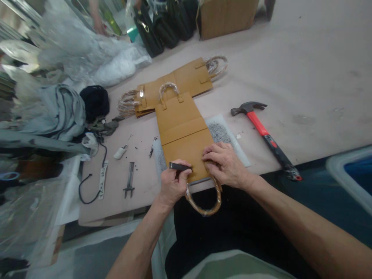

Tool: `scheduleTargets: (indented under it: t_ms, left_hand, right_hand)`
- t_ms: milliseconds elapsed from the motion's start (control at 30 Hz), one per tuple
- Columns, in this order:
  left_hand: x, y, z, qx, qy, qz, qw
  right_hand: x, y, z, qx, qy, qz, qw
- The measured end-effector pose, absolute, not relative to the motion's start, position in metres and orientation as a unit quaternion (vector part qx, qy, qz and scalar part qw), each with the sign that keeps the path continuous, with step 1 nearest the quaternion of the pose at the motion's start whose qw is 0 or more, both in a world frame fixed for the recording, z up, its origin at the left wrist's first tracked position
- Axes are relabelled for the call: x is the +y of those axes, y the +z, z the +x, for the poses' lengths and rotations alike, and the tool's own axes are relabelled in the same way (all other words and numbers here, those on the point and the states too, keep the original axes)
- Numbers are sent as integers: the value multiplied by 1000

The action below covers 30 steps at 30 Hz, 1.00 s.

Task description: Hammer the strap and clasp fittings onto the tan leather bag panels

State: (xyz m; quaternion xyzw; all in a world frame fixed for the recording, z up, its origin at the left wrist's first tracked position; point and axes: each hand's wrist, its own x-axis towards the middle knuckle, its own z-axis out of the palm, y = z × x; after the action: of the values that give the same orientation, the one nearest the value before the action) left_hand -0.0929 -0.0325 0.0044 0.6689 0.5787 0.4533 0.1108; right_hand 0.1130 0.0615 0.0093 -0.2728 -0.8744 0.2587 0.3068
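Observation:
A tan leather bag panel (181, 120) lies flat near the table's front edge, with looped handles wrapped in clear film at both ends. The near handle (205, 213) hangs over the edge. In my left hand (173, 188) is a short dark metal rod, apparently a punch (178, 166), tilted with one end close to the leather. My right hand (228, 164) has its fingers bent around the panel's near right edge, beside the handle's base; its fingertips partly hide that spot. Beneath the panel, a speckled white board (225, 133) shows at both sides.
Right of the board lies a claw hammer (263, 131). More tan bag panels (174, 79) are stacked behind. To the left are a forked metal tool (130, 180), a small white bottle (120, 152) and a cord (84, 199). Dark bags (148, 33) and a cardboard box (226, 17) stand farther back.

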Motion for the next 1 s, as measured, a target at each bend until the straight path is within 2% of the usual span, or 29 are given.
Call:
scheduleTargets:
  t_ms: [133,267,367,467,533,600,633,733,800,1000]
  left_hand:
    - [-32,4,-91,578,459,665,113]
    - [-32,1,-91,573,471,660,119]
    - [-32,-1,-91,565,483,659,115]
    - [-32,-1,-91,563,477,665,113]
    - [-31,-1,-90,567,470,666,117]
    - [-31,-1,-91,572,462,665,127]
    - [-30,-1,-91,574,458,666,135]
    - [-30,-1,-91,572,451,667,155]
    - [-30,0,-90,571,456,663,165]
    - [-30,3,-87,573,456,661,163]
  right_hand:
    - [65,16,125,-861,275,-264,336]
    - [84,24,165,-842,152,-389,342]
    - [101,24,201,-809,77,-523,256]
    - [107,17,223,-765,82,-628,119]
    - [108,15,227,-746,96,-654,82]
    - [111,18,225,-722,133,-672,99]
    - [113,21,224,-691,191,-686,124]
    - [122,42,216,-545,455,-679,189]
    - [124,59,207,-483,566,-637,200]
    - [80,110,178,-516,565,-585,269]
